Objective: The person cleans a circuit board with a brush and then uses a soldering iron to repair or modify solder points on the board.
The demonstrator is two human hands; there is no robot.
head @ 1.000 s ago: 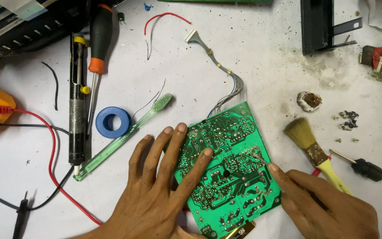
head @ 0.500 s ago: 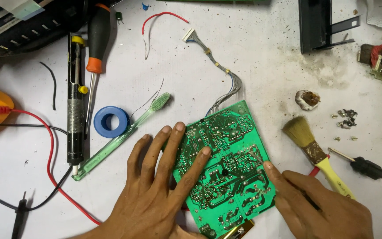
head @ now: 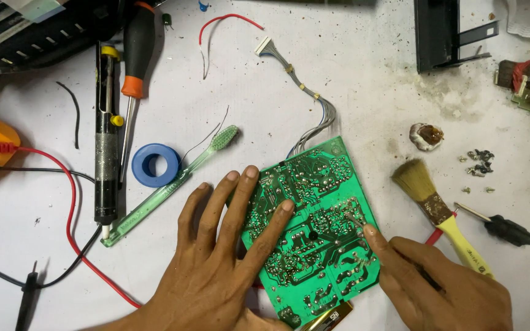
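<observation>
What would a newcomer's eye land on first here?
The green circuit board at bottom centre, solder side up, with the left hand flat on it and the right hand touching a thin metal tip to its right part. Next, the yellow-handled brush just right and the blue tape roll left.

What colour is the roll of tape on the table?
Blue; the roll of tape shows clearly in the head view.

Two bare hands, left hand [head: 222,257] and right hand [head: 443,288], either side of the green circuit board [head: 314,227]. No gloves, rings or sleeves. Short, plain nails.
</observation>
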